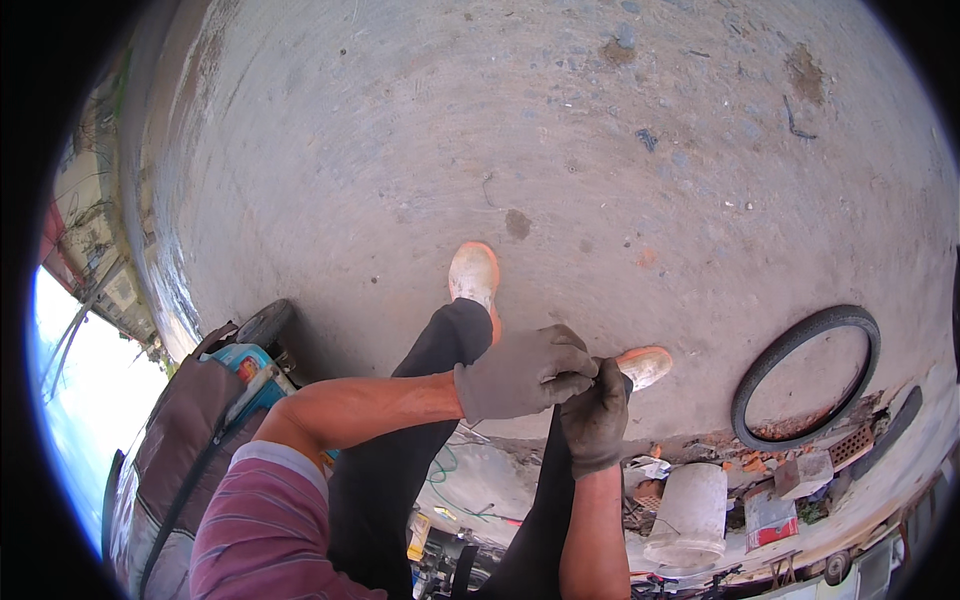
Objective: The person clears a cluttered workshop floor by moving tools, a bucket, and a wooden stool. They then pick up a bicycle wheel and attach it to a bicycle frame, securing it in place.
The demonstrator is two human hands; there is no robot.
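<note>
Just off centre toward five o'clock, your left hand (535,372) and right hand (597,420) meet, curled, in work gloves (495,387); what they grasp, I cannot tell. Stained concrete ground (400,150) carries black tyre (739,405) past three o'clock, white bucket (690,510) before five

Has a wide, rough, gray floor (380,140) out in the open air. Shows dark spots (517,223) here and there, and a shiny pale streak (178,290) by the floor's left edge. Past that edge, opens onto buildings (95,210) and bright sky (100,370). Along the floor's lower right edge, holds broken bricks (755,462) and a white bucket (688,510). Gets plain daylight all over.
</note>
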